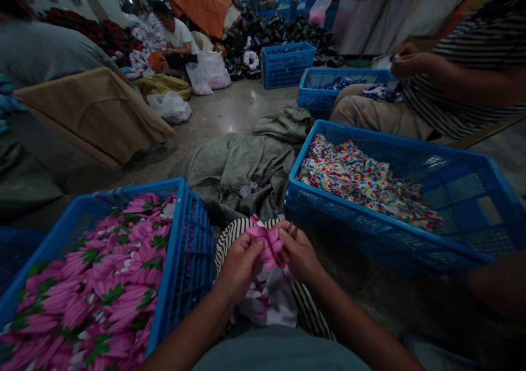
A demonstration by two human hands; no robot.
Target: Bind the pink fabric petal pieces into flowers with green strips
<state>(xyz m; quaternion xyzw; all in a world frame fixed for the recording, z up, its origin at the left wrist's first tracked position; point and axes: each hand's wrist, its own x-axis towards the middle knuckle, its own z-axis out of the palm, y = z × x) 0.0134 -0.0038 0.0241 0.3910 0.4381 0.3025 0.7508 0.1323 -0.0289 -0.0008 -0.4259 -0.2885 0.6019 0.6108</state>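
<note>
While both hands, left hand (239, 261) and right hand (298, 252), pinch the bunched pink fabric piece (269, 245) together, a loose grip could let it unravel onto the lap.

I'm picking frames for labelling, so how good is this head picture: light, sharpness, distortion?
Head view: dim overall, brightest at the far doorway, with glare on the bare floor; wide-angle bending curves the blue crates at the edges; both hands and the pink fabric piece are fairly sharp; the corners fall dark, and a distant seated person's face is blurred.
</note>
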